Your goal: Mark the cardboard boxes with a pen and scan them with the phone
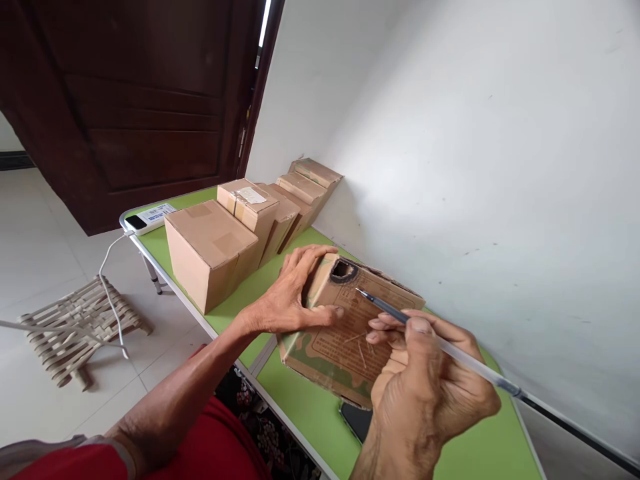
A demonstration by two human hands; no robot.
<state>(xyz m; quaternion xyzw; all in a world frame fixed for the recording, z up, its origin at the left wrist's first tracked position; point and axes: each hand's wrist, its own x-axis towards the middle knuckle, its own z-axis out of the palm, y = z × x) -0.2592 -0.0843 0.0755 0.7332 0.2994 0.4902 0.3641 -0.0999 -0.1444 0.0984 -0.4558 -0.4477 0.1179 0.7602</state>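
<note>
My left hand (pixel 307 290) grips a brown cardboard box (pixel 320 343) with a green camouflage print. Its thumb lies across the printed face while the fingers wrap the far edge. Near the box's upper corner is a hole (pixel 343 269) ringed with dark black marking. Between the thumb and fingers of my right hand (pixel 425 373) is a pen (pixel 383 305) with a dark grip and a clear barrel. The pen's tip points at the box face just below the hole; whether it touches the cardboard I cannot tell.
A row of several cardboard boxes (pixel 213 233) stands along the green table (pixel 287 380). At the table's left end lies a white device (pixel 147 219) with a cable attached. A dark object (pixel 356 420) sits partly beneath the held box. A woven stool (pixel 83 327) stands on the floor.
</note>
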